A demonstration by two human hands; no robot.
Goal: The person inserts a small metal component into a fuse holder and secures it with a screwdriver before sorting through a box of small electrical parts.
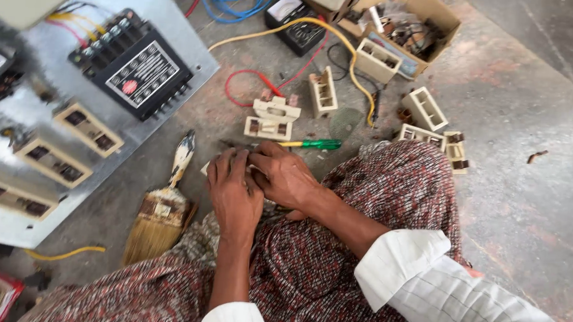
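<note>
My left hand (233,191) and my right hand (284,177) are pressed together over my lap, both closed around a small cream porcelain fuse part (206,168) that is mostly hidden under the fingers. A screwdriver with a green handle (313,143) lies on the floor just beyond my right hand. Two cream fuse carriers (270,118) sit a little farther out.
A metal panel (63,106) with a black contactor (136,67) and cream fuse bases lies at left. A paintbrush (162,210) rests by my left knee. More fuse holders (424,109), a cardboard box (415,25), a black meter (296,23) and red, yellow and blue wires lie beyond.
</note>
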